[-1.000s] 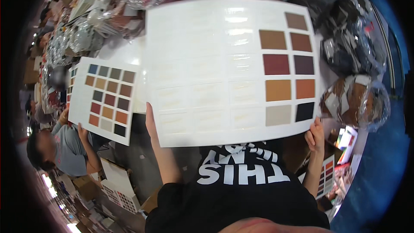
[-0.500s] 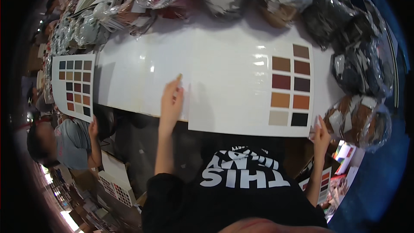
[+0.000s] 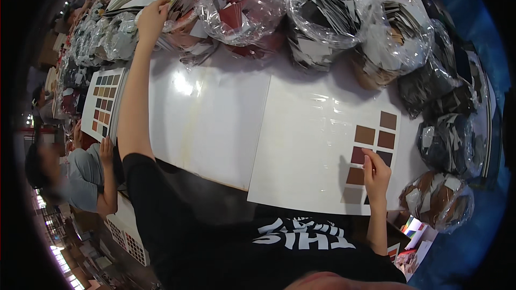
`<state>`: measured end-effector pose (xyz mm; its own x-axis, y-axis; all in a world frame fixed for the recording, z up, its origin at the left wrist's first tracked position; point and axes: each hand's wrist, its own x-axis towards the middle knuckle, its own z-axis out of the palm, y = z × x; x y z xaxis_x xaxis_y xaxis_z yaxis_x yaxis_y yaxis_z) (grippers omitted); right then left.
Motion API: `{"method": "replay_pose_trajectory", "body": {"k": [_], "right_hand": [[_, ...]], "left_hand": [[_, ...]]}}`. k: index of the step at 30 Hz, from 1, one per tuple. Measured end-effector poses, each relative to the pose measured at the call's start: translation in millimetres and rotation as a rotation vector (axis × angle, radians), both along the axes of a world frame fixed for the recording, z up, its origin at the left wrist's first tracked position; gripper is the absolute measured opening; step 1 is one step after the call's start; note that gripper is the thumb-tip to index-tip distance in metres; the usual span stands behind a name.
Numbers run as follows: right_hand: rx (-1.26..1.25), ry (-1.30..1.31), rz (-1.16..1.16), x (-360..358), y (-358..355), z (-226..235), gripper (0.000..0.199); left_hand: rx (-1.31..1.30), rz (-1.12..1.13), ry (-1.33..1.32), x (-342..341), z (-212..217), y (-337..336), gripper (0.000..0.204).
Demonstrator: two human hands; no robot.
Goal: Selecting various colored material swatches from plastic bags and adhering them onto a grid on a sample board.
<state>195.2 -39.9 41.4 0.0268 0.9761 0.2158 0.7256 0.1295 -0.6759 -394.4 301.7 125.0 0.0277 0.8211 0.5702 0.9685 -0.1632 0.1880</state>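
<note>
Your right hand (image 3: 376, 174) rests flat on the card (image 3: 317, 150), at about 4 o'clock in the view. Its fingers are extended and close together, and they press on the dark swatches (image 3: 371, 145) glued along the right side of the card. The card lies flat on the white bench (image 3: 209, 118), just in front of your body.

Your left hand (image 3: 152, 19) is stretched far out to 11 o'clock. It reaches to the rim of a bag (image 3: 183, 13) full of cut pieces. The fingers are curled at the plastic, but you cannot tell from here if they pinch something.

A row of similar clear bags stands along the far edge of the bench, from 11 to 2 o'clock, one with red pieces (image 3: 242, 13) and one with grey pieces (image 3: 328, 21).

At 9 o'clock another person (image 3: 80, 177) sits beside you, with a hand (image 3: 106, 150) touching the edge of a second card (image 3: 105, 104) that carries many swatches.
</note>
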Motion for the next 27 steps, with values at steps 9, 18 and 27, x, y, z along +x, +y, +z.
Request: {"method": "replay_pose_trajectory", "body": {"k": [9,18,27], "right_hand": [[0.077,-0.007,0.247,-53.3,87.1,35.7,0.017],[0.722,-0.096,0.496,-184.8,241.6,87.1,0.018],[0.736,-0.622,0.418,-290.8,332.8,57.3,0.016]], "left_hand": [[-0.202,-0.094,-0.109,0.4,-11.9,65.7,0.030],[0.029,0.128,-0.021,-1.5,-13.0,43.4,0.026],[-0.097,-0.203,-0.208,18.5,-0.7,-3.6,0.021]]}}
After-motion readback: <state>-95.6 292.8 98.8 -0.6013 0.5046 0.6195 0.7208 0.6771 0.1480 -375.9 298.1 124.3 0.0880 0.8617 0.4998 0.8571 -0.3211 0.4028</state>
